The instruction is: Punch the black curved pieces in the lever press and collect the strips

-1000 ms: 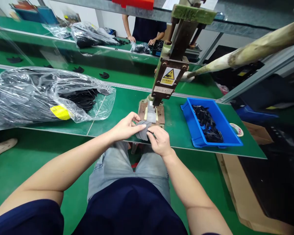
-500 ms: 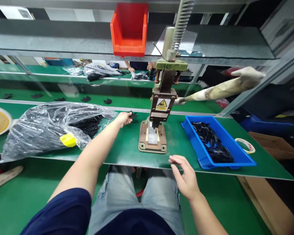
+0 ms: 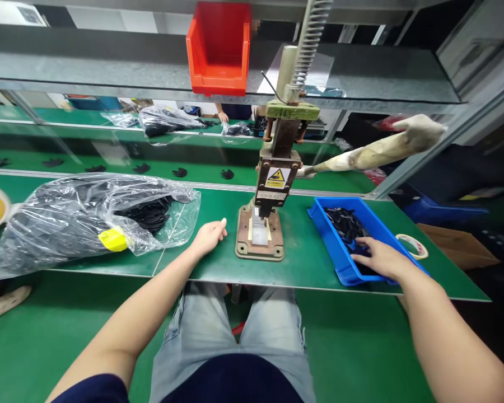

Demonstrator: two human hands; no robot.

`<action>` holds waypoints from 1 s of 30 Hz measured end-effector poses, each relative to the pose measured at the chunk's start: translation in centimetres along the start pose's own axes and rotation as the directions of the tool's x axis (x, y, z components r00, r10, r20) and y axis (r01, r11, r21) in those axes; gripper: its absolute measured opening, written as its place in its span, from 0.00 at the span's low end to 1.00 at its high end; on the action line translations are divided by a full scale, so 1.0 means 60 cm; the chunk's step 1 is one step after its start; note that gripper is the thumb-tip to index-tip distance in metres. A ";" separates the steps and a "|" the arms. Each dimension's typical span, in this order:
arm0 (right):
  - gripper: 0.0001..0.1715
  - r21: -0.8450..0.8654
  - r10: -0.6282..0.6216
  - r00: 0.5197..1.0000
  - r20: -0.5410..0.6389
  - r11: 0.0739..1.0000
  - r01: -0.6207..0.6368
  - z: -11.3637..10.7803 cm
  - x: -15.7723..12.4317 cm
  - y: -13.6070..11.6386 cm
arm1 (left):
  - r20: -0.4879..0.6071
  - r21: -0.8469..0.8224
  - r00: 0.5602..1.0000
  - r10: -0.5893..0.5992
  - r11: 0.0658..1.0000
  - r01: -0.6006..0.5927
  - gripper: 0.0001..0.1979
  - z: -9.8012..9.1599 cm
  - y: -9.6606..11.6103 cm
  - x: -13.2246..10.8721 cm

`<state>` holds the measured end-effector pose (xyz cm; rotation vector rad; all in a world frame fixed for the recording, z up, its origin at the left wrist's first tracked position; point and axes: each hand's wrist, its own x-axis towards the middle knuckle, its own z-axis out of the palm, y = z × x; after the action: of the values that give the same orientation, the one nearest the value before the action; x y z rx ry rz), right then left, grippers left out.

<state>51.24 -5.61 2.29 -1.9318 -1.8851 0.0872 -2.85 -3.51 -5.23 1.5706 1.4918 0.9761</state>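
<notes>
My left hand (image 3: pixel 210 237) rests on the green bench with its fingers curled closed, and nothing shows in them. It is between a clear plastic bag (image 3: pixel 63 218) of black parts and the hand press (image 3: pixel 276 182). My right hand (image 3: pixel 378 258) reaches into the blue tray (image 3: pixel 328 240), fingers and thumb apart above the small black pieces (image 3: pixel 345 223). Its fingertips are close to the pieces; whether they touch cannot be made out. On the press base, a pale fixture (image 3: pixel 259 234) sits under the ram.
Behind the bench, several black parts, one of them a curved part (image 3: pixel 227 174), lie spaced on a green strip. An orange bin (image 3: pixel 220 61) stands on the shelf. The press's wrapped lever (image 3: pixel 365 157) juts right. A tape roll (image 3: pixel 412 246) lies beside the tray. A person works beyond.
My left hand has come back toward me from the far edge, without the black part it held; one now lies on the strip. My right hand has moved right into the blue tray.
</notes>
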 end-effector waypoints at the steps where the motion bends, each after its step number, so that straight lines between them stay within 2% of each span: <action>1: 0.20 -0.003 -0.002 0.995 0.104 1.000 0.003 0.008 0.015 0.007 | 0.009 0.001 1.000 0.027 1.000 -0.027 0.31 0.002 -0.005 -0.027; 3: 0.21 -0.010 0.012 0.962 0.273 1.000 -0.010 0.027 0.033 0.015 | -0.003 0.005 0.996 0.086 0.996 -0.086 0.27 0.005 -0.014 -0.067; 5: 0.22 -0.027 0.046 0.931 0.361 0.999 -0.039 0.043 0.041 0.019 | -0.044 0.011 0.991 0.127 0.992 -0.127 0.24 0.008 -0.019 -0.089; 8: 0.24 -0.046 0.121 0.905 0.409 0.993 -0.112 0.054 0.043 0.019 | -0.106 0.002 0.986 0.130 0.991 -0.131 0.23 0.011 -0.021 -0.096; 10: 0.25 -0.042 0.171 0.900 0.401 0.985 -0.169 0.054 0.042 0.014 | -0.111 0.005 0.986 0.128 0.992 -0.128 0.23 0.013 -0.020 -0.094; 15: 0.22 0.059 0.227 0.937 0.267 0.966 -0.251 0.025 0.039 -0.005 | -0.082 0.014 0.987 0.136 0.991 -0.135 0.22 0.015 -0.017 -0.099; 18: 0.18 0.148 0.250 0.963 0.100 0.953 -0.263 -0.011 0.035 -0.018 | -0.096 0.000 0.986 0.138 0.990 -0.138 0.22 0.013 -0.021 -0.100; 20: 0.15 0.234 0.267 0.963 -0.040 0.939 -0.251 -0.032 0.026 -0.034 | -0.104 -0.007 0.984 0.147 0.989 -0.149 0.22 0.011 -0.026 -0.098; 22: 0.14 0.350 0.277 0.948 -0.157 0.913 -0.209 -0.037 0.007 -0.064 | -0.116 -0.007 0.980 0.161 0.987 -0.163 0.22 0.011 -0.029 -0.095; 24: 0.18 0.477 0.267 0.939 -0.214 0.868 -0.138 -0.020 -0.024 -0.111 | -0.165 -0.010 0.969 0.184 0.982 -0.188 0.19 0.014 -0.026 -0.096; 27: 0.22 0.627 0.173 0.961 -0.214 0.779 0.000 0.043 -0.092 -0.203 | -0.243 -0.013 0.928 0.284 0.955 -0.295 0.14 0.027 0.000 -0.118; 30: 0.19 0.725 0.005 0.986 -0.165 0.679 0.118 0.113 -0.167 -0.294 | -0.156 -0.022 0.873 0.462 0.882 -0.471 0.17 0.044 0.051 -0.165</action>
<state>31.71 -13.95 -0.21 -1.2670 -1.4646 0.5737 0.52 -13.58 -3.91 1.8961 1.1780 1.4214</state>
